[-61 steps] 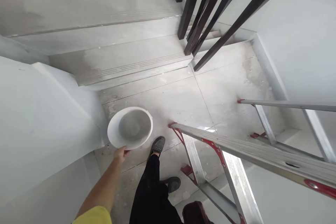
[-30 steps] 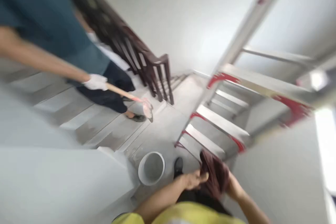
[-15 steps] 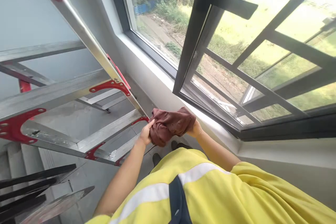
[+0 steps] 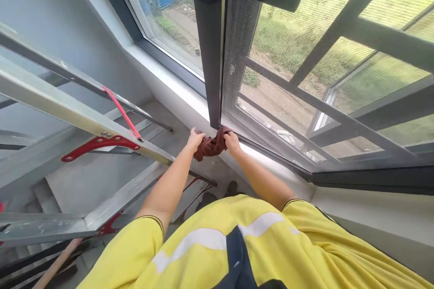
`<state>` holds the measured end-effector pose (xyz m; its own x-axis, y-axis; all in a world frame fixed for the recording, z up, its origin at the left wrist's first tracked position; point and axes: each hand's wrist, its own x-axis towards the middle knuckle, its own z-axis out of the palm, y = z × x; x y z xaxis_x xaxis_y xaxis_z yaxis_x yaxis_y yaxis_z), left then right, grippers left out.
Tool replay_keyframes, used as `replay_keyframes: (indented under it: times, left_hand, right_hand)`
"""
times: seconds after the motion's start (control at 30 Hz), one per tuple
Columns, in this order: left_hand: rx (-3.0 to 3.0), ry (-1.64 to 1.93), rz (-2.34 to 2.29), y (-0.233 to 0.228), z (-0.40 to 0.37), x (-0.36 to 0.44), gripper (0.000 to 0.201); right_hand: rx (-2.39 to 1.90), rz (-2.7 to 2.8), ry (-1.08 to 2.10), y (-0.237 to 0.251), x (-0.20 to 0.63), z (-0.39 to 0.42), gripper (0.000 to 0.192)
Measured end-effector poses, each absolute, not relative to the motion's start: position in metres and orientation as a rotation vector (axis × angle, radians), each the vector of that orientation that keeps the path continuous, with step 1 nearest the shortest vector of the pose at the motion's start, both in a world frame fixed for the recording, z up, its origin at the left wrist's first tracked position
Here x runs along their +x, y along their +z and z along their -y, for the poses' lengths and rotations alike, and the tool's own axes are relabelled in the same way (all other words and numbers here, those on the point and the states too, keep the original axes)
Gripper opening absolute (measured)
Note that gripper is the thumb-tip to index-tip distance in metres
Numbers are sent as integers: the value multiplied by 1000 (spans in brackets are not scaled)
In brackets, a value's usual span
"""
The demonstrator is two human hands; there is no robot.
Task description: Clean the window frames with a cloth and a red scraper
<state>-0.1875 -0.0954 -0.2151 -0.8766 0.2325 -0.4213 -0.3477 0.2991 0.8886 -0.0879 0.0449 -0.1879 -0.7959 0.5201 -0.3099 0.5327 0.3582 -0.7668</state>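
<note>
- Left hand (image 4: 195, 137) grips the maroon cloth (image 4: 212, 146), fingers closed on it.
- Right hand (image 4: 232, 141) clamps its other end, seemingly against the window frame (image 4: 210, 54) at the sill (image 4: 176, 90).

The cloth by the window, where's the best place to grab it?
Probably by its two ends, one from each side. The cloth is bunched into a short roll lying across, under the dark window frame. The left hand grips the left end and the right hand the right end, which leaves the middle free.

Window frame (image 4: 212, 54) directly above hands (image 4: 213, 142)
</note>
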Motion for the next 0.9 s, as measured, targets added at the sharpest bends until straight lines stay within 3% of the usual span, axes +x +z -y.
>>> replay_keyframes:
  times: [0.1, 0.2, 0.33, 0.6, 0.77, 0.9]
  left_hand:
    - [121, 1390, -2219, -216, 81, -218, 88]
    - [539, 1096, -2208, -216, 64, -242, 68]
    - [717, 1011, -2109, -217, 55, -251, 46]
    - [677, 1006, -2170, -221, 65, -230, 51]
    - [699, 1003, -2139, -214, 61, -225, 46]
    - [707, 1011, -2151, -181, 80, -209, 37]
  right_hand:
    - [815, -2705, -994, -191, -98, -34, 31]
    - [731, -2770, -574, -192, -100, -30, 33]
    - [578, -2753, -272, -183, -105, -41, 31]
    - [184, -2709, -162, -170, -98, -66, 27]
    - [641, -2747, -267, -168, -86, -47, 35]
    - [703, -2672, -202, -144, -90, -18, 33]
